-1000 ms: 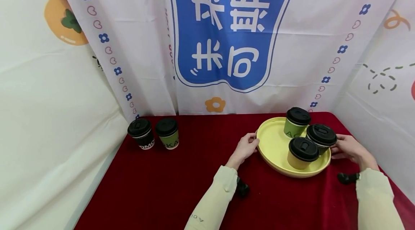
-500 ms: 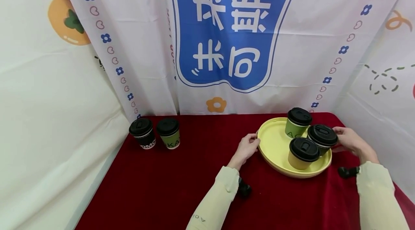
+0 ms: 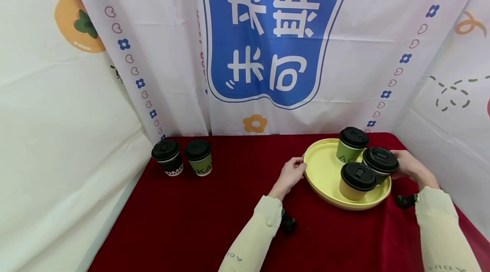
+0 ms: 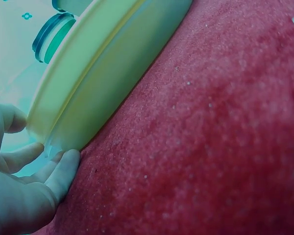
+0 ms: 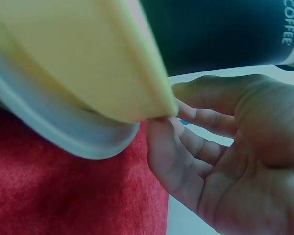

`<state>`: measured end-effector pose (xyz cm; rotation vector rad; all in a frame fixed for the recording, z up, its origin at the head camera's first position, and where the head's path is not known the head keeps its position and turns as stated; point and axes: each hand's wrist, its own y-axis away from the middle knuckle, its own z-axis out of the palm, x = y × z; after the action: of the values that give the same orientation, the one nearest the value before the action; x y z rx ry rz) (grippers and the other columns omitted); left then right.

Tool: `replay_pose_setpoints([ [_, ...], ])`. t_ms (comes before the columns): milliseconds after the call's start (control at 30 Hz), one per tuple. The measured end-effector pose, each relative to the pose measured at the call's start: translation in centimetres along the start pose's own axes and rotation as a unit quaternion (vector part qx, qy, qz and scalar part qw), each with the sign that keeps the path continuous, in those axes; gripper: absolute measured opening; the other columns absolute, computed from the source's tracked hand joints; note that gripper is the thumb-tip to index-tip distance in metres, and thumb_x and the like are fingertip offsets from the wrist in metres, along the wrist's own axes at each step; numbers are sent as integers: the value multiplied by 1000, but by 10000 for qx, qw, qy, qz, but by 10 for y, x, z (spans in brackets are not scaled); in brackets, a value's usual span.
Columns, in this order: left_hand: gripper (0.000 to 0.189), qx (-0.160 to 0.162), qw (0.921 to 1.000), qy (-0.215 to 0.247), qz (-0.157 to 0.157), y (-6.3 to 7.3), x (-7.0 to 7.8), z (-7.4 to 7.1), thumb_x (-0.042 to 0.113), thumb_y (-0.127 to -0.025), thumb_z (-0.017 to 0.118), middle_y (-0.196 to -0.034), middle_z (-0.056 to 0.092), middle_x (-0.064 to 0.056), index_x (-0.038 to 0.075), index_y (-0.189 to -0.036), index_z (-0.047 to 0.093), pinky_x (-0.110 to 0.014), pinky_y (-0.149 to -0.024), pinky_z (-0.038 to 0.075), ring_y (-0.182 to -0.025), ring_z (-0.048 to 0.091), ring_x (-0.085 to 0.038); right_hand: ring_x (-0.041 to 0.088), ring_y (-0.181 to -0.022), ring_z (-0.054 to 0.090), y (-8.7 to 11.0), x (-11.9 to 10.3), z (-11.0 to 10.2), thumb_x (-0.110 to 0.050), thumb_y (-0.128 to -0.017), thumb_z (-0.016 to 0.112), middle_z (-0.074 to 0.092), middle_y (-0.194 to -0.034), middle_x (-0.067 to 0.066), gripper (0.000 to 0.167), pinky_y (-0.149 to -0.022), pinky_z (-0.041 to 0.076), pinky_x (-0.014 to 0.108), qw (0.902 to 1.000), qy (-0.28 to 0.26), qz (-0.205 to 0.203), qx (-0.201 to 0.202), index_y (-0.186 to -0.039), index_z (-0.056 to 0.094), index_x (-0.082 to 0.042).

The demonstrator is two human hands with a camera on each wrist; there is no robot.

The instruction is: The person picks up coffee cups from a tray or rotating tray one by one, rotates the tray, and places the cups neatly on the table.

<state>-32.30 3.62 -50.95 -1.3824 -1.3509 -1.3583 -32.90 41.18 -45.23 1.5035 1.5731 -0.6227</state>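
A round yellow tray (image 3: 325, 178) sits at the right of the table, with a paler round rim (image 5: 98, 147) under it in the right wrist view. On it stand a green cup (image 3: 347, 153), a dark cup (image 5: 220, 39) marked COFFEE and a tan cup (image 3: 352, 191), all with black lids. My left hand (image 3: 291, 176) grips the tray's left edge, fingertips spread from the upper rim down its outer side. At the right edge my right hand (image 3: 411, 167) pinches the yellow rim between thumb and fingers beside the dark cup, which partly hides those fingers in the head view.
A black lidded cup (image 3: 170, 162) and a green lidded cup (image 3: 200, 162) stand close together at the table's back left. Red cloth (image 3: 214, 221) covers the table. A printed curtain (image 3: 172, 50) hangs behind, with white walls at both sides.
The right hand has shifted up and inward, and its fingers now hold the tray's right rim. My left hand, the tray and the cups look almost unmoved.
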Motion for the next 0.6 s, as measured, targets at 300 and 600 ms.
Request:
replay_pose_setpoints([
  [300,36,19,10000,-47,-38,1,1,-1,35,-98,55,-110,65,-1,21,-132,59,-32,-81,56,-88,65,-13,16,-71,68,2,1,4,1,-91,60,63,-88,2,26,-64,60,44,9998,81,-134,76,-115,56,8],
  [600,38,0,10000,-40,-22,2,-1,0,36,-98,55,-113,66,-2,20,-132,59,-34,-83,56,-91,66,-15,18,-71,67,9,0,6,2,-93,55,65,-91,8,45,-64,60,45,9995,292,-52,69,-131,38,20],
])
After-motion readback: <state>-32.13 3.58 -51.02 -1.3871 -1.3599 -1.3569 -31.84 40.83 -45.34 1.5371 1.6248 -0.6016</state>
